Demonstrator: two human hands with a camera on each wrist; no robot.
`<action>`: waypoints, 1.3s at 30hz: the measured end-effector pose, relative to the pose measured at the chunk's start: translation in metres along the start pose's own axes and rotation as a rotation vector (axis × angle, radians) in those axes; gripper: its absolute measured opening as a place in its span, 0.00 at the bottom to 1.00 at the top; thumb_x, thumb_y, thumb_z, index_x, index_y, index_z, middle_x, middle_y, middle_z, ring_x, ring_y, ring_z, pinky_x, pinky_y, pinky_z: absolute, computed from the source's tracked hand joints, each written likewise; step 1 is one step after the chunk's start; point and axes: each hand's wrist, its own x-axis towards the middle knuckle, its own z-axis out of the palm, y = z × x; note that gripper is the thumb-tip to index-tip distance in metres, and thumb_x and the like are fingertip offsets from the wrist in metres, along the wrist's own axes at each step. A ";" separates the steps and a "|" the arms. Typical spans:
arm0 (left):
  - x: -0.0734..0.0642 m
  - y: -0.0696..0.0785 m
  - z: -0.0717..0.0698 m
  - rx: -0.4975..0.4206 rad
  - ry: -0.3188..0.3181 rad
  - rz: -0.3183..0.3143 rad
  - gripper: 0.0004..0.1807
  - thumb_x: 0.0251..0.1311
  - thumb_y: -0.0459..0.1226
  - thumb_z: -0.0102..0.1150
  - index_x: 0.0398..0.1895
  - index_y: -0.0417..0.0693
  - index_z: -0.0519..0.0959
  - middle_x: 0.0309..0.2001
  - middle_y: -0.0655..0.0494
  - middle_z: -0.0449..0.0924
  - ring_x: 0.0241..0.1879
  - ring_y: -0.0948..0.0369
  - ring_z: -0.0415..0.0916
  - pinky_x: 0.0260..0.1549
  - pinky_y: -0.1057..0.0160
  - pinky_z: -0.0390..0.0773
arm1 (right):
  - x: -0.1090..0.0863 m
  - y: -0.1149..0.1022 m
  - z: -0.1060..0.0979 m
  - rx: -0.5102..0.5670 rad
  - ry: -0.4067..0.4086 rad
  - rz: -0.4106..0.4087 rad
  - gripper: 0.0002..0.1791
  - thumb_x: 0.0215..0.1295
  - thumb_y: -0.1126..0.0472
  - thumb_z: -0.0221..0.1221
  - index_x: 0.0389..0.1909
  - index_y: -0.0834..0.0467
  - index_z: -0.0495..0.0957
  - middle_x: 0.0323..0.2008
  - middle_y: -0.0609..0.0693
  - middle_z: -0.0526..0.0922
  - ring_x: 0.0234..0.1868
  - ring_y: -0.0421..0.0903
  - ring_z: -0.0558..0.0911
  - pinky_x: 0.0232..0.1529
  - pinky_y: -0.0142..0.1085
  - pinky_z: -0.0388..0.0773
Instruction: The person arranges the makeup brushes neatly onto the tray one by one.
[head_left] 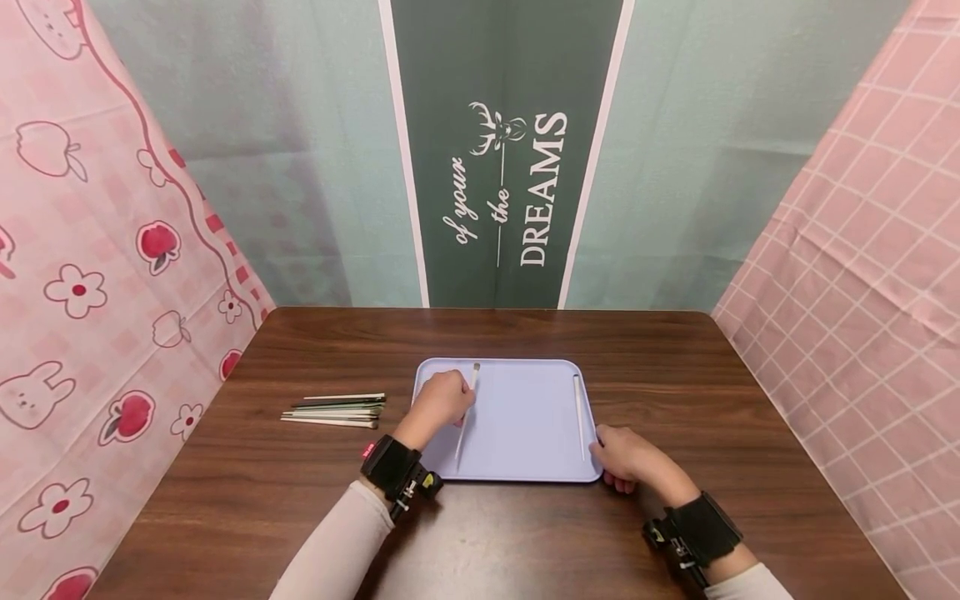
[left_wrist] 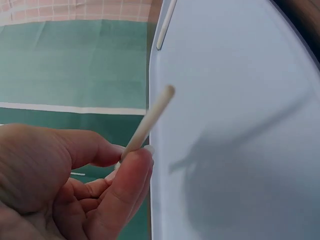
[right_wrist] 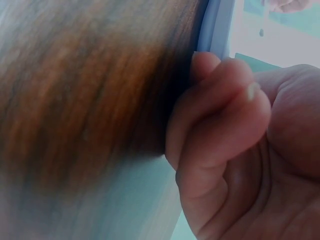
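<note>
My left hand (head_left: 444, 398) is over the left part of a pale lavender tray (head_left: 525, 417). Between thumb and fingers it pinches a slim white-handled paintbrush (head_left: 464, 435), bristle end toward the far side. In the left wrist view the brush's handle (left_wrist: 147, 122) sticks out past the fingertips, above the tray and its shadow. A second slim white brush (head_left: 579, 421) lies along the tray's right side. My right hand (head_left: 628, 457) grips the tray's rim by the near right corner, fingers curled; the right wrist view shows the rim (right_wrist: 220, 30) just beyond them, the thumb's contact partly hidden.
Left of the tray, several thin brushes (head_left: 335, 411) with white, dark and green handles lie in a bundle on the brown wooden table (head_left: 225, 492). Hanging cloths enclose the far edge and both sides: a green curtain (head_left: 495, 275) and pink cloths (head_left: 847, 275).
</note>
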 end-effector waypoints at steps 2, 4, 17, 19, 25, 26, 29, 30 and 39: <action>0.002 0.004 0.003 -0.013 -0.005 0.004 0.15 0.65 0.37 0.57 0.20 0.45 0.84 0.08 0.61 0.76 0.15 0.63 0.75 0.23 0.66 0.70 | 0.000 0.000 0.000 0.001 0.001 0.001 0.08 0.74 0.64 0.49 0.33 0.60 0.69 0.20 0.54 0.76 0.15 0.47 0.76 0.16 0.38 0.76; 0.005 0.008 0.007 -0.027 -0.008 0.007 0.14 0.64 0.36 0.57 0.21 0.45 0.84 0.08 0.61 0.76 0.15 0.63 0.76 0.23 0.66 0.70 | 0.000 0.000 -0.001 0.002 0.004 0.002 0.08 0.74 0.64 0.49 0.32 0.60 0.69 0.19 0.54 0.76 0.15 0.47 0.76 0.16 0.38 0.76; 0.020 0.037 0.030 -0.067 -0.013 0.015 0.21 0.62 0.35 0.58 0.08 0.49 0.75 0.06 0.61 0.73 0.14 0.62 0.74 0.21 0.66 0.68 | -0.001 -0.001 0.000 -0.004 0.033 -0.007 0.09 0.73 0.65 0.49 0.31 0.60 0.68 0.18 0.54 0.76 0.14 0.47 0.76 0.15 0.38 0.76; 0.022 0.041 0.034 -0.079 -0.020 0.017 0.21 0.61 0.35 0.58 0.08 0.48 0.74 0.06 0.61 0.73 0.14 0.61 0.73 0.20 0.66 0.68 | -0.001 -0.001 0.000 -0.007 0.032 -0.005 0.09 0.73 0.64 0.49 0.31 0.60 0.69 0.18 0.54 0.76 0.14 0.47 0.76 0.16 0.38 0.76; 0.027 0.056 0.047 -0.078 -0.033 0.016 0.20 0.60 0.33 0.58 0.09 0.47 0.76 0.06 0.61 0.72 0.13 0.61 0.73 0.19 0.68 0.67 | 0.000 -0.002 0.002 -0.011 0.027 -0.003 0.08 0.74 0.64 0.49 0.32 0.60 0.69 0.19 0.54 0.76 0.14 0.47 0.76 0.16 0.38 0.75; 0.027 0.058 0.049 -0.076 -0.035 0.016 0.20 0.60 0.33 0.58 0.09 0.47 0.76 0.06 0.61 0.72 0.12 0.61 0.73 0.18 0.68 0.67 | 0.000 -0.002 0.002 -0.012 0.027 -0.002 0.08 0.74 0.64 0.49 0.32 0.60 0.69 0.19 0.54 0.76 0.14 0.47 0.76 0.16 0.38 0.75; 0.029 0.066 0.053 -0.070 -0.041 0.013 0.19 0.62 0.33 0.58 0.10 0.47 0.75 0.06 0.60 0.72 0.13 0.61 0.73 0.18 0.68 0.66 | 0.000 -0.002 0.004 -0.018 0.034 0.001 0.08 0.73 0.64 0.50 0.31 0.60 0.69 0.18 0.54 0.76 0.13 0.47 0.76 0.15 0.38 0.76; 0.030 0.068 0.055 -0.073 -0.044 0.012 0.20 0.62 0.33 0.58 0.10 0.47 0.75 0.06 0.60 0.72 0.13 0.61 0.73 0.18 0.68 0.66 | 0.000 -0.002 0.004 -0.020 0.036 0.001 0.08 0.73 0.64 0.50 0.31 0.60 0.69 0.17 0.54 0.76 0.13 0.46 0.76 0.15 0.38 0.76; 0.037 0.090 0.066 -0.020 -0.055 0.046 0.22 0.64 0.34 0.59 0.09 0.47 0.75 0.06 0.61 0.71 0.12 0.62 0.71 0.18 0.69 0.66 | 0.000 -0.003 0.002 -0.014 0.027 0.011 0.08 0.74 0.64 0.50 0.32 0.60 0.69 0.19 0.54 0.76 0.14 0.47 0.76 0.15 0.37 0.75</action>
